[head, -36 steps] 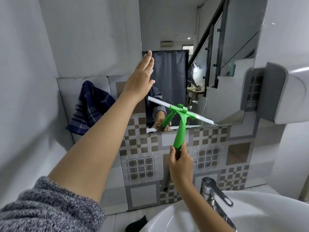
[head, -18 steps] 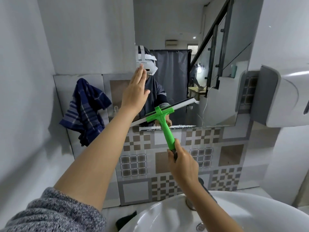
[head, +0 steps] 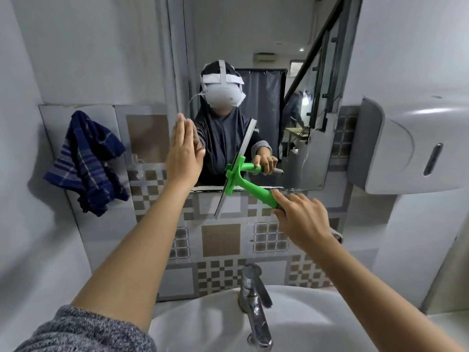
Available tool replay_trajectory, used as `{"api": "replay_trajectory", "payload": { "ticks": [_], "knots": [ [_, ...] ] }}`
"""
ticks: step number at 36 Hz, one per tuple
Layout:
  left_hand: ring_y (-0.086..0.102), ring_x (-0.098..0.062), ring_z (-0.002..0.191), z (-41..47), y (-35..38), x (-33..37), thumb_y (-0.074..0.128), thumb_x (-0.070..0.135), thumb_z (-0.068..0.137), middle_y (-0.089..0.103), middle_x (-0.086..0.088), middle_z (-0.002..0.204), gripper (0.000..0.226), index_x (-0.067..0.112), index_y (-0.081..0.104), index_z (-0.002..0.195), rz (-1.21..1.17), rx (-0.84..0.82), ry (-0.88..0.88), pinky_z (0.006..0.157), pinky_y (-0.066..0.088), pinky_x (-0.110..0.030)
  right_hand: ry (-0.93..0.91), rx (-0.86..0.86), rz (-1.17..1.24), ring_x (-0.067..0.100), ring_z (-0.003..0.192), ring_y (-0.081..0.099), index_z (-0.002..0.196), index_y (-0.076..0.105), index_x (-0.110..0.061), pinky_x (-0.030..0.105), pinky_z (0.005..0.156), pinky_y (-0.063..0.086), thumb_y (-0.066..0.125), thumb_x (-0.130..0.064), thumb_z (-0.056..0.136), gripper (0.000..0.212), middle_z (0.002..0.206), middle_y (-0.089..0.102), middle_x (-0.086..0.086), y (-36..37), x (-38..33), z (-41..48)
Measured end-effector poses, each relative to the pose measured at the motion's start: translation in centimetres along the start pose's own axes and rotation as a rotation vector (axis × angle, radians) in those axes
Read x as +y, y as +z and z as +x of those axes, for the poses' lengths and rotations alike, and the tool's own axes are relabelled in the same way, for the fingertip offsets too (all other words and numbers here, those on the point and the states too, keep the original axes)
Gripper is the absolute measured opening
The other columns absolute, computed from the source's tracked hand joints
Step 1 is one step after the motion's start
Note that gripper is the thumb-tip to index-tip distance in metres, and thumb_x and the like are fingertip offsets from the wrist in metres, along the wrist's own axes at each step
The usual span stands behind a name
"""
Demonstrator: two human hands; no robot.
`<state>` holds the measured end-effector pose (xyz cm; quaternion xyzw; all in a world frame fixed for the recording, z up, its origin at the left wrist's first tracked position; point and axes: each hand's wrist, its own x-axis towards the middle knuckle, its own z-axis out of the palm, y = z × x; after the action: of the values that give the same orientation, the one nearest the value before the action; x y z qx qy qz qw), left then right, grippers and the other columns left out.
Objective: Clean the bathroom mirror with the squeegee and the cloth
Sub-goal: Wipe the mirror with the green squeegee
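Against the mirror (head: 291, 59) the left hand (head: 183, 153) presses flat and empty, bracing, while the right hand (head: 300, 219) grips the squeegee (head: 250, 185), blade upright for a sideways stroke

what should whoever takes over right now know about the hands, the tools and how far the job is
Left hand: open, flat against the mirror near its left edge, holding nothing.
Right hand: shut on the squeegee handle; blade near vertical, crossing the mirror's bottom edge.
Cloth: hanging on the wall left of the mirror, untouched.
Done: cannot tell how much glass is wiped.
Left: finish squeegee passes, then wipe with the cloth.
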<state>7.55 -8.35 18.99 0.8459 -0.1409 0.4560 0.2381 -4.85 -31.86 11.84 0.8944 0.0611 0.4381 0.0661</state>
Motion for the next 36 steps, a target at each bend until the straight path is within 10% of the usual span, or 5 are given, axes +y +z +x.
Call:
{"api": "replay_trajectory", "payload": {
  "ticks": [15,36],
  "knots": [
    [0.008,-0.03,0.144,-1.8,4.4,6.0,0.059,0.017,0.089,0.004,-0.015,0.156,0.074,0.005,0.015,0.146,-0.092,0.105,-0.216,0.116,0.011,-0.032,0.042,-0.016,-0.012,0.026,0.049,0.059,0.105,0.068,-0.012,0.024,0.045,0.025,0.084,-0.024,0.062,0.048,0.057,0.063,0.004,1.0,10.1,-3.7],
    [0.021,-0.03,0.139,-4.6,6.7,8.6,0.061,0.017,0.088,0.011,-0.009,0.156,0.072,0.009,0.019,0.146,0.055,-0.021,-0.184,0.102,0.042,-0.045,0.211,-0.148,0.146,0.027,0.052,0.056,0.113,0.064,-0.009,0.023,0.049,0.023,0.075,-0.02,0.076,0.041,0.062,0.064,0.008,1.5,13.2,-8.9]
  ]
}}
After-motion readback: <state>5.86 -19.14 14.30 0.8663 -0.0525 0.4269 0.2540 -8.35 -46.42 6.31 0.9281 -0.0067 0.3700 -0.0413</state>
